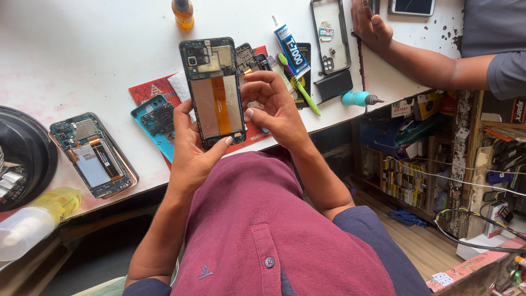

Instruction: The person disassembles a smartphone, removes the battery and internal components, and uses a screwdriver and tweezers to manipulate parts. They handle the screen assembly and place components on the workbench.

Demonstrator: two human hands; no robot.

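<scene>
Two opened phones with bare circuit boards showed: one dark-framed with an orange ribbon (213, 87) at centre, one copper-edged (93, 156) at left. One teal plastic phone frame (156, 123) lay between them. One clear back cover (330, 35) sat at upper right, one white glue tube (290, 46) beside it, and one amber bottle (183, 13) at top.

Opened phone (215, 90) sits between both hands, left hand (192, 145) at its near-left, right hand (275, 107) at its right. A second opened phone (93, 155) lies left on the surface (82, 55); glue tube (290, 46) far right, bottle (183, 13) behind.
</scene>
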